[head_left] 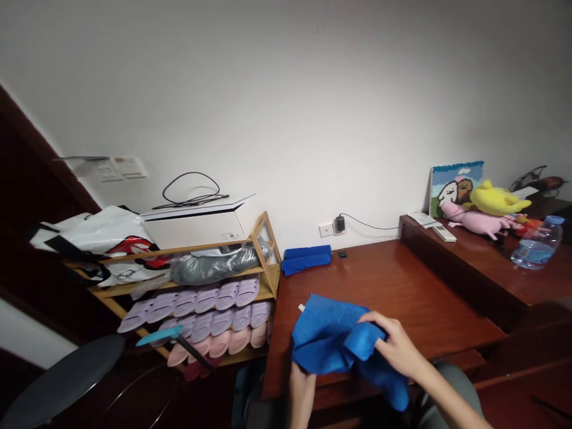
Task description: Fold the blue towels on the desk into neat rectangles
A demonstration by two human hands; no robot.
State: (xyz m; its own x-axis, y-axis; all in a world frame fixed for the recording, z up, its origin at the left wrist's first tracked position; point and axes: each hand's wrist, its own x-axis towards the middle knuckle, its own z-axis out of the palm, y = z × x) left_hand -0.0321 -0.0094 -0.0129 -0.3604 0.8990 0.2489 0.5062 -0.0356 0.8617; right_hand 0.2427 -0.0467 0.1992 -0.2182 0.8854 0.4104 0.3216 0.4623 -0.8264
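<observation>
A blue cloth (328, 333) with a small white tag hangs in loose folds over the front part of the wooden desk (375, 277). My right hand (393, 342) pinches a folded-over part of it between thumb and fingers. My left hand (304, 375) is under the cloth's left side, and its fingers are hidden by the fabric. One end of the cloth droops past the desk's front edge below my right hand. Against the wall at the desk's back left lie folded blue cloths (306, 260) of similar colour.
Left of the desk, a wooden rack (268, 280) holds several slippers (227, 295), a white box (201, 226) and bags. A raised shelf on the right carries plush toys (498, 199), a remote (444, 233) and a water bottle (538, 244). A charger (340, 223) sits in the wall socket.
</observation>
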